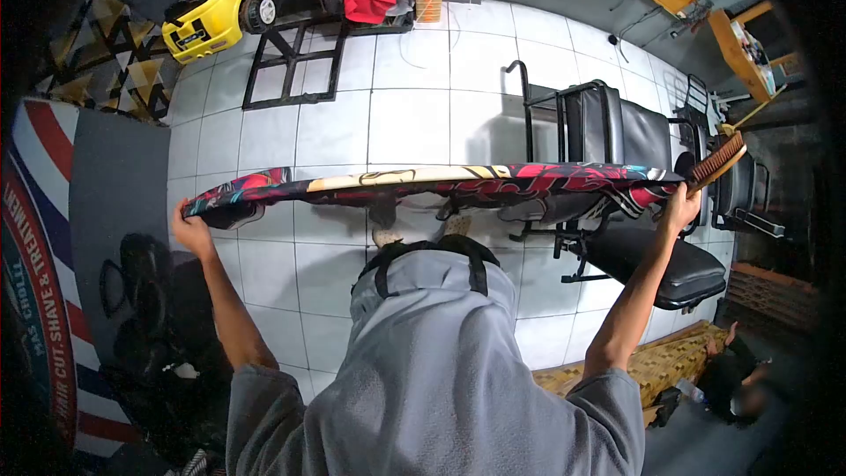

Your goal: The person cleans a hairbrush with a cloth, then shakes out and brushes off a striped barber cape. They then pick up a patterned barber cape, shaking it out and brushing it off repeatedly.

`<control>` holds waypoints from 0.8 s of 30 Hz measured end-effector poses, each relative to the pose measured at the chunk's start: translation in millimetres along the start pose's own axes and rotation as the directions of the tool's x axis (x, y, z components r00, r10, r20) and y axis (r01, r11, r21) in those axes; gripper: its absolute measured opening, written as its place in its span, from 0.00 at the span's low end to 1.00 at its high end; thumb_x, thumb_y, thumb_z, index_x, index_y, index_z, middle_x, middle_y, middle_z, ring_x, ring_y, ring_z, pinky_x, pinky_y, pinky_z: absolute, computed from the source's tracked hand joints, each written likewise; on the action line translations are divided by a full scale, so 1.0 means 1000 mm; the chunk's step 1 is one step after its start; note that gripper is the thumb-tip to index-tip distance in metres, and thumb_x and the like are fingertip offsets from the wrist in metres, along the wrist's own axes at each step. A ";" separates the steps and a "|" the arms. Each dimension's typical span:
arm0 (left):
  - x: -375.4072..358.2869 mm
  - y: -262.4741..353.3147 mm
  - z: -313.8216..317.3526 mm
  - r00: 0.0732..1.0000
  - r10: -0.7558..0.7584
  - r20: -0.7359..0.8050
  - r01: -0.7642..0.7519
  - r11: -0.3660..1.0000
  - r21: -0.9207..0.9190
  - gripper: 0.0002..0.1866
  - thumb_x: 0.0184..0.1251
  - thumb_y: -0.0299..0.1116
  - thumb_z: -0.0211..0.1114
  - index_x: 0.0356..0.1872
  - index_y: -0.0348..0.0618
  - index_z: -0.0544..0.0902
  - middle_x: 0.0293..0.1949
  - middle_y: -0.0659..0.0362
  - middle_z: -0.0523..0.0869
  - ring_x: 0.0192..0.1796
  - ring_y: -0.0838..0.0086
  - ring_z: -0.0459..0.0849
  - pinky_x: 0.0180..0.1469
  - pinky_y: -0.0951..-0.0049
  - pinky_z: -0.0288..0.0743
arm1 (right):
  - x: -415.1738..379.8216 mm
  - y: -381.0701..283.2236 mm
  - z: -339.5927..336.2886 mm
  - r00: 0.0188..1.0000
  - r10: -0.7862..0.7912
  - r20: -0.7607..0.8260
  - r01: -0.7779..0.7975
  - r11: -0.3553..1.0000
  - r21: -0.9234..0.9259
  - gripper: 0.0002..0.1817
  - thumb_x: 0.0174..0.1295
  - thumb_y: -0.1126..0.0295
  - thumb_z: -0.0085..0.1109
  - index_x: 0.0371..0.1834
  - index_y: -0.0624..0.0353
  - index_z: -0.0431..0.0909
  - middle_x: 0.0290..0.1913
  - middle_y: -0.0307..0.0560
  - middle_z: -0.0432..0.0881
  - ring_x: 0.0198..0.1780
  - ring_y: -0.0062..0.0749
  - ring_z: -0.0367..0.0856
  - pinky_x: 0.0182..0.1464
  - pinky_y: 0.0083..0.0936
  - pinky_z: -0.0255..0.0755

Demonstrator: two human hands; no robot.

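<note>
A patterned barber cape (423,178) in black, red and cream is stretched wide in front of my body, its upper edge nearly straight. At its left end, my left hand (190,227) is closed on a corner. The opposite corner is in my right hand (682,206), which also grips a wooden brush (719,161) with brown bristles, pointing up and outward. Most of the cape's face is turned away or foreshortened, and my feet show just below it.
A black barber chair (617,132) stands ahead to the right, its padded part (683,269) near my right forearm. A black metal frame (295,66) and a yellow toy car (225,0) lie ahead left. A signboard (44,282) leans at left. Another person (736,379) is at lower right.
</note>
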State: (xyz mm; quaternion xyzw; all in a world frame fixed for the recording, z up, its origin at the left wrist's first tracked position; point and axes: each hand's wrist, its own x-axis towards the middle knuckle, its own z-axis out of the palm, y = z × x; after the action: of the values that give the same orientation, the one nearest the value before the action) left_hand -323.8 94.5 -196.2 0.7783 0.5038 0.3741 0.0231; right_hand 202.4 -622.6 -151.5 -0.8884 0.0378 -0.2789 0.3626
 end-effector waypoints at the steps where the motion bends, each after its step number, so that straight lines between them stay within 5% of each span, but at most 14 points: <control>1: -0.003 -0.012 0.004 0.998 -0.024 0.051 0.028 0.996 -0.082 0.18 0.51 0.19 0.51 0.45 0.37 0.79 0.38 0.46 0.81 0.42 0.54 0.81 0.48 0.62 0.73 | -0.003 -0.002 -0.001 1.000 0.018 -0.005 -0.018 0.999 -0.027 0.10 0.58 0.70 0.52 0.37 0.66 0.74 0.28 0.39 0.76 0.28 0.22 0.73 0.34 0.22 0.68; 3: -0.019 -0.026 0.018 0.979 -0.044 0.198 0.066 0.993 -0.102 0.17 0.55 0.23 0.51 0.48 0.35 0.78 0.40 0.43 0.81 0.42 0.53 0.81 0.49 0.62 0.72 | -0.014 -0.005 0.003 0.967 0.016 0.253 -0.065 0.980 0.186 0.08 0.59 0.69 0.54 0.34 0.64 0.74 0.24 0.38 0.73 0.24 0.20 0.72 0.28 0.22 0.67; 4: -0.028 -0.030 0.027 0.955 -0.051 0.292 0.065 0.997 -0.041 0.17 0.58 0.26 0.52 0.48 0.33 0.77 0.41 0.41 0.81 0.43 0.53 0.81 0.49 0.62 0.72 | -0.029 -0.018 0.005 0.895 0.073 0.439 -0.216 0.933 0.286 0.08 0.59 0.69 0.55 0.32 0.63 0.74 0.22 0.36 0.71 0.22 0.19 0.72 0.25 0.21 0.65; 5: -0.036 0.004 0.018 0.867 -0.137 0.480 0.094 0.989 0.114 0.16 0.60 0.30 0.52 0.47 0.32 0.77 0.39 0.40 0.82 0.42 0.51 0.81 0.47 0.60 0.72 | -0.031 -0.016 0.000 0.738 0.029 0.675 -0.096 0.993 0.062 0.08 0.59 0.72 0.51 0.35 0.67 0.76 0.26 0.40 0.76 0.24 0.21 0.72 0.28 0.21 0.68; 6: -0.046 -0.007 0.028 0.822 0.073 0.565 -0.131 0.989 0.062 0.15 0.60 0.32 0.55 0.45 0.32 0.77 0.35 0.41 0.82 0.38 0.48 0.81 0.42 0.59 0.73 | -0.047 -0.041 -0.004 0.582 0.101 0.807 -0.193 0.981 0.016 0.09 0.58 0.72 0.52 0.35 0.69 0.77 0.25 0.40 0.77 0.24 0.20 0.73 0.27 0.22 0.68; 7: -0.053 -0.020 0.036 0.739 0.167 0.652 -0.221 0.975 0.001 0.13 0.60 0.34 0.59 0.42 0.35 0.79 0.32 0.42 0.82 0.36 0.46 0.81 0.39 0.58 0.73 | -0.049 -0.015 0.002 0.417 0.069 0.906 0.034 0.995 -0.092 0.09 0.57 0.73 0.53 0.35 0.70 0.78 0.25 0.41 0.77 0.24 0.21 0.73 0.27 0.24 0.68; 9: -0.057 -0.002 0.025 0.679 0.122 0.724 -0.166 0.986 -0.011 0.10 0.60 0.34 0.60 0.37 0.38 0.79 0.31 0.43 0.81 0.35 0.48 0.81 0.38 0.58 0.73 | -0.068 -0.026 0.001 0.291 0.166 0.942 -0.024 0.986 -0.166 0.09 0.55 0.75 0.53 0.35 0.70 0.77 0.25 0.43 0.78 0.25 0.22 0.72 0.29 0.25 0.68; 13: -0.046 -0.023 -0.014 0.774 0.250 0.581 -0.287 0.958 -0.030 0.05 0.62 0.29 0.58 0.36 0.40 0.78 0.29 0.45 0.81 0.34 0.50 0.80 0.35 0.59 0.72 | -0.051 0.077 -0.007 0.786 0.014 0.618 0.019 0.999 -0.046 0.10 0.57 0.73 0.54 0.39 0.69 0.77 0.26 0.43 0.79 0.26 0.22 0.78 0.27 0.23 0.70; 15: -0.039 -0.052 -0.032 0.818 0.164 0.551 -0.223 0.974 0.042 0.07 0.62 0.27 0.58 0.39 0.37 0.79 0.32 0.46 0.81 0.36 0.52 0.81 0.39 0.63 0.74 | -0.039 0.088 -0.023 0.919 0.035 0.392 0.076 0.962 -0.263 0.11 0.56 0.72 0.56 0.40 0.68 0.78 0.28 0.44 0.80 0.27 0.24 0.79 0.28 0.24 0.71; 17: -0.039 -0.058 -0.036 0.847 0.245 0.473 -0.278 0.961 0.001 0.06 0.61 0.25 0.57 0.39 0.38 0.79 0.32 0.46 0.80 0.36 0.51 0.79 0.39 0.61 0.73 | -0.036 0.088 -0.028 0.910 0.236 0.340 -0.232 0.971 -0.053 0.13 0.55 0.69 0.56 0.40 0.67 0.78 0.27 0.45 0.81 0.27 0.27 0.80 0.28 0.26 0.71; 18: -0.038 -0.057 -0.038 0.856 0.284 0.432 -0.307 0.952 -0.016 0.06 0.61 0.25 0.56 0.38 0.39 0.78 0.33 0.47 0.80 0.36 0.50 0.79 0.39 0.60 0.73 | -0.038 0.086 -0.027 0.963 0.101 0.249 -0.069 0.989 -0.133 0.14 0.55 0.68 0.55 0.40 0.66 0.79 0.25 0.45 0.82 0.25 0.28 0.80 0.27 0.25 0.71; 21: -0.039 -0.046 -0.030 0.864 0.312 0.395 -0.319 0.946 -0.047 0.07 0.59 0.23 0.57 0.38 0.38 0.78 0.33 0.48 0.80 0.37 0.51 0.78 0.42 0.61 0.73 | -0.039 0.067 -0.023 0.968 0.129 0.214 -0.078 0.970 -0.230 0.13 0.55 0.67 0.55 0.39 0.65 0.79 0.24 0.45 0.81 0.24 0.28 0.80 0.26 0.24 0.70; 23: -0.043 -0.061 -0.009 0.868 0.265 0.420 -0.227 0.964 -0.140 0.08 0.56 0.22 0.57 0.38 0.36 0.78 0.34 0.48 0.81 0.37 0.51 0.79 0.43 0.61 0.73 | -0.042 0.061 -0.010 0.927 0.253 0.275 -0.233 0.967 -0.104 0.12 0.55 0.67 0.54 0.34 0.66 0.79 0.22 0.47 0.80 0.23 0.29 0.80 0.24 0.25 0.70; 24: -0.044 -0.059 0.000 0.863 0.227 0.451 -0.152 0.969 -0.197 0.09 0.55 0.23 0.58 0.38 0.36 0.78 0.34 0.47 0.82 0.37 0.51 0.80 0.43 0.60 0.73 | -0.045 0.061 0.001 0.937 0.141 0.319 -0.102 0.985 -0.136 0.12 0.55 0.68 0.53 0.34 0.67 0.79 0.21 0.46 0.79 0.22 0.28 0.79 0.23 0.24 0.70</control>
State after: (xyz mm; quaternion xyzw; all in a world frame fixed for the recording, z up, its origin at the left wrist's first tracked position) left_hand -378.3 87.7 -244.9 0.8872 0.3734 0.2127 0.1679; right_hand 173.7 -654.7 -213.9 -0.9382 0.0483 -0.1020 0.3273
